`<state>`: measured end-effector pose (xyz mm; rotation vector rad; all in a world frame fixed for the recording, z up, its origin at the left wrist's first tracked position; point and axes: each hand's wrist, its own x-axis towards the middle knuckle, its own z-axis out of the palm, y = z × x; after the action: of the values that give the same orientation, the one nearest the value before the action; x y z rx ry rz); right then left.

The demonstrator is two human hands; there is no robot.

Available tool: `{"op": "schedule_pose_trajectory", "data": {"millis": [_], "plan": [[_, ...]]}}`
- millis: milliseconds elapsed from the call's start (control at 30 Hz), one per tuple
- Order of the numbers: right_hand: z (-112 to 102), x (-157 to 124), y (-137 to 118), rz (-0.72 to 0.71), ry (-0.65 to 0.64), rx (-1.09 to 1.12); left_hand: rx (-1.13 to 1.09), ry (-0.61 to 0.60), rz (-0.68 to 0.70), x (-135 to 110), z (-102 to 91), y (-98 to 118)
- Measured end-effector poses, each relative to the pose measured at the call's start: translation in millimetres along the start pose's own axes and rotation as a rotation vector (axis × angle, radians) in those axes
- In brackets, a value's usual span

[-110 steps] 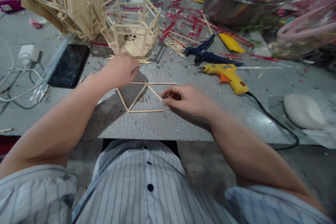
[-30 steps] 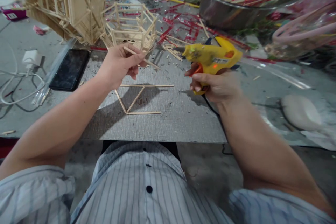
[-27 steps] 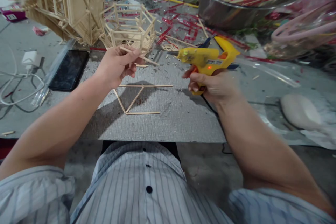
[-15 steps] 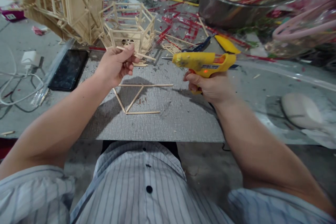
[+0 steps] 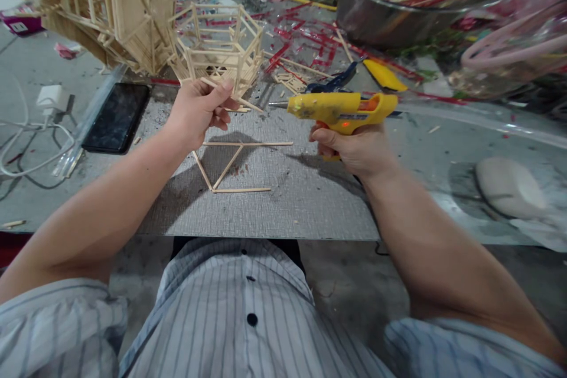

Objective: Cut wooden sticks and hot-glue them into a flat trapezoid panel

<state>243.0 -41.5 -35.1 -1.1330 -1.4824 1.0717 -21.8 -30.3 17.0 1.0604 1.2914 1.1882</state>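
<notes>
My left hand (image 5: 204,107) pinches a thin wooden stick (image 5: 248,105) between thumb and fingers, its free end slanting down to the right. In my right hand (image 5: 349,144) is a yellow hot glue gun (image 5: 343,109) with an orange light lit on its side. The metal nozzle points left and lies close to the stick's tip; whether they touch I cannot tell. Below, flat on the grey board (image 5: 292,207), several sticks form a partial frame (image 5: 228,166) with a triangle in it. An open lattice of sticks (image 5: 221,50) stands behind my left hand.
A larger wooden stick structure (image 5: 128,6) rises at the back left. A black phone (image 5: 116,118) and a white charger (image 5: 51,98) lie to the left. At the back right stands a metal bowl (image 5: 363,18) with red-wrapped sticks. A white rounded object (image 5: 509,186) sits at right.
The stick in my left hand has tilted, its free end now lower. The glue gun has shifted slightly left, bringing its nozzle nearer the stick's end. The frame on the board is unchanged.
</notes>
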Motion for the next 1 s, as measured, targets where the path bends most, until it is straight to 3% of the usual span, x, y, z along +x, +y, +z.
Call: {"op": "schedule_pose_trajectory", "data": {"millis": [133,400,867,1000], "plan": [[0.7,0.4,-1.4,0.009,0.011,0.016,-0.012,-0.012,0.022,-1.1,0.3,0.3],[4.5,-0.3,-6.0,-0.016,0.037,-0.004,-0.039,-0.023,-0.058,-0.2,1.1,3.3],[1.6,-0.7,-1.6,0.023,-0.019,0.009,-0.093,-0.088,-0.016,-2.1,2.4,3.2],[0.5,-1.1,-1.9,0.022,-0.029,-0.007,-0.065,-0.056,-0.044,-1.5,2.2,2.4]]}}
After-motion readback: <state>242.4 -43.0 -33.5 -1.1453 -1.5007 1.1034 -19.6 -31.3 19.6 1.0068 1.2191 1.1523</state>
